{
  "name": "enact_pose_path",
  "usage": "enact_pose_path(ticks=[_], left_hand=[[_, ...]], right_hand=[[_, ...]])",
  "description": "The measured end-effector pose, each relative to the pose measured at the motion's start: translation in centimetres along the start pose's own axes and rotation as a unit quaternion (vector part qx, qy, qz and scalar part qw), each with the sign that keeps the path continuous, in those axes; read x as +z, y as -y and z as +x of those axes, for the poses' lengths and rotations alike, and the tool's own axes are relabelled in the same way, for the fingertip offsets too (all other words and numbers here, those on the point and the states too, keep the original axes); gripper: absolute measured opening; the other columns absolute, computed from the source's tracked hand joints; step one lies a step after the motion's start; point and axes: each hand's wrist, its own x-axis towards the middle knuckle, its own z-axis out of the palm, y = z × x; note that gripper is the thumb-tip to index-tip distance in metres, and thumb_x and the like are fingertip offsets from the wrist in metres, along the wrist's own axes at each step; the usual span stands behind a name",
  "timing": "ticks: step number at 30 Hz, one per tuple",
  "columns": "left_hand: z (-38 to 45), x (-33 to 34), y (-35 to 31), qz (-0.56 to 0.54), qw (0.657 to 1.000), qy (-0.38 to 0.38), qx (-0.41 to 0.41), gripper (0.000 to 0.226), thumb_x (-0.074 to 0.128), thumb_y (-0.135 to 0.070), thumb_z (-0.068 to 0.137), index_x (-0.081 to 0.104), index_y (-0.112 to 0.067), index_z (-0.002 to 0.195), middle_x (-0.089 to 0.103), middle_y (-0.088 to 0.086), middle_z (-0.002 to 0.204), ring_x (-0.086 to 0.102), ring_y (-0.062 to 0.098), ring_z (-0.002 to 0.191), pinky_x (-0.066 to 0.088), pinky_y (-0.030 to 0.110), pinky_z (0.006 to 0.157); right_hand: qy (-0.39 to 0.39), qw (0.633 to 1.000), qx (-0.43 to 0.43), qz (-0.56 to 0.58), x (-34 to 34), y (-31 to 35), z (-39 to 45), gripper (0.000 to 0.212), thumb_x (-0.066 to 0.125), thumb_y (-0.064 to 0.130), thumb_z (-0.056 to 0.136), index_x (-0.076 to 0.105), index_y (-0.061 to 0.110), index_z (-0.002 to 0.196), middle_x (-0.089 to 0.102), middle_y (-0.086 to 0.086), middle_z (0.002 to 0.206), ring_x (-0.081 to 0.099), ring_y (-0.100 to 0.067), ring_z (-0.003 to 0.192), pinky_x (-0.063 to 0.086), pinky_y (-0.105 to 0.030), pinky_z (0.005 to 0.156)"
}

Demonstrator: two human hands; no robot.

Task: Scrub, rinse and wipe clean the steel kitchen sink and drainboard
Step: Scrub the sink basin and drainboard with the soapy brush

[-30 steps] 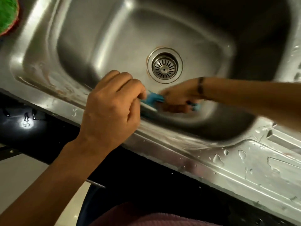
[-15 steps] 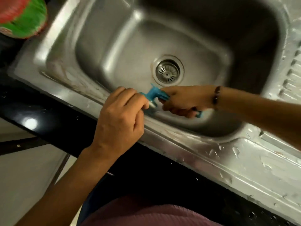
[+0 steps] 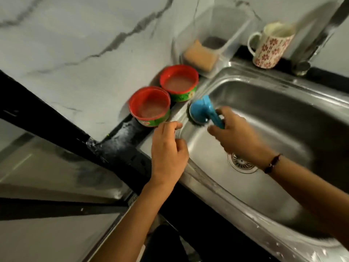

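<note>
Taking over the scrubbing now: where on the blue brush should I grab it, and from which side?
Grip the blue brush by its handle, where the right hand holds it now, coming from the basin side. The round head points toward the sink corner; the handle angles back toward the basin.

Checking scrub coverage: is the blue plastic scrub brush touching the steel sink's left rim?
Touching. The head view shows the blue plastic scrub brush, held by the right hand, bristles pressed on the steel sink's left rim.

Two red tubs (image 3: 150,107) (image 3: 179,83); one mug (image 3: 270,48) — one brush (image 3: 203,110); one sponge (image 3: 199,56)
</note>
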Motion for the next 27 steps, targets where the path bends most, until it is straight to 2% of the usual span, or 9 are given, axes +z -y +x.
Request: enact_pose_path(ticks=[4,6,10,14,18,21,23,25,27], left_hand=[[1.0,-1.2,1.3,-0.048,0.998,0.032,-0.018,0.036,0.043,-0.003,0.070,0.060,-0.002,0.102,0.059,0.009,0.101,0.054,0.025,0.097,0.042,0.027,0.084],[0.8,-1.3,1.8,-0.049,0.996,0.074,-0.019,0.036,0.043,-0.003,0.071,0.060,-0.004,0.103,0.058,0.008,0.102,0.053,0.024,0.098,0.040,0.025,0.083],[0.2,-1.8,3.2,-0.037,0.989,0.138,0.021,0.041,0.037,-0.008,0.072,0.060,-0.003,0.105,0.059,0.011,0.103,0.052,0.025,0.098,0.038,0.023,0.082],[-0.5,-2.4,4.4,-0.044,0.985,0.166,0.022,0.042,0.036,-0.009,0.073,0.061,-0.003,0.106,0.059,0.009,0.104,0.052,0.023,0.099,0.037,0.020,0.082],[-1.0,-2.8,5.0,-0.061,0.988,0.144,-0.006,0.040,0.042,-0.002,0.075,0.059,-0.003,0.111,0.060,0.009,0.110,0.052,0.021,0.105,0.032,0.010,0.087],[-1.6,-2.9,5.2,-0.101,0.986,0.102,-0.080,0.047,0.044,0.010,0.079,0.053,-0.004,0.122,0.052,0.001,0.120,0.046,0.013,0.115,0.026,-0.002,0.090],[-2.2,-3.0,5.3,-0.133,0.981,0.067,-0.123,0.054,0.041,0.015,0.080,0.045,-0.004,0.130,0.047,-0.001,0.127,0.043,0.011,0.122,0.028,0.003,0.100],[-2.6,-3.2,5.4,-0.151,0.973,0.051,-0.167,0.060,0.038,0.017,0.081,0.038,-0.007,0.136,0.046,0.006,0.136,0.043,0.015,0.127,0.032,0.018,0.106],[-3.0,-3.3,5.4,-0.152,0.969,0.035,-0.191,0.064,0.037,0.018,0.079,0.034,-0.007,0.138,0.045,0.011,0.138,0.042,0.017,0.128,0.031,0.017,0.106]], right_hand=[[-0.068,0.997,-0.020,-0.006,-1.2,5.1,5.7,0.035,0.051,0.018,0.092,0.043,0.011,0.125,0.054,-0.010,0.084,0.050,-0.016,0.040,0.037,-0.022,0.033],[-0.043,0.999,0.019,0.017,-0.9,6.5,9.0,0.034,0.046,0.017,0.093,0.042,0.009,0.126,0.051,-0.009,0.076,0.044,-0.011,0.034,0.033,-0.017,0.031],[0.019,0.993,0.104,0.042,1.3,8.0,12.8,0.032,0.041,0.012,0.098,0.043,0.001,0.127,0.043,-0.007,0.064,0.036,-0.012,0.042,0.032,-0.017,0.035],[0.009,0.990,0.131,0.047,2.3,8.8,13.0,0.027,0.040,0.012,0.097,0.049,-0.005,0.117,0.041,-0.007,0.058,0.035,-0.010,0.034,0.028,-0.016,0.035],[-0.067,0.979,0.062,0.181,1.8,9.1,9.2,0.016,0.040,0.013,0.097,0.054,0.013,0.090,0.040,-0.005,0.056,0.031,-0.010,0.029,0.025,-0.013,0.032],[-0.080,0.950,0.044,0.298,2.6,7.2,3.3,0.015,0.041,0.017,0.098,0.055,0.020,0.092,0.042,-0.002,0.056,0.028,-0.010,0.033,0.022,-0.013,0.033],[-0.075,0.941,0.094,0.316,4.5,4.9,0.0,0.015,0.043,0.020,0.098,0.055,0.021,0.090,0.042,-0.002,0.057,0.028,-0.009,0.032,0.021,-0.012,0.033],[-0.056,0.939,0.150,0.306,7.0,3.1,-1.4,0.014,0.043,0.019,0.098,0.057,0.020,0.097,0.041,-0.002,0.059,0.028,-0.006,0.032,0.022,-0.013,0.032],[-0.048,0.970,0.131,0.201,9.3,2.3,-1.3,0.021,0.044,0.018,0.098,0.057,0.016,0.114,0.043,0.003,0.063,0.034,-0.001,0.035,0.026,-0.015,0.031]])
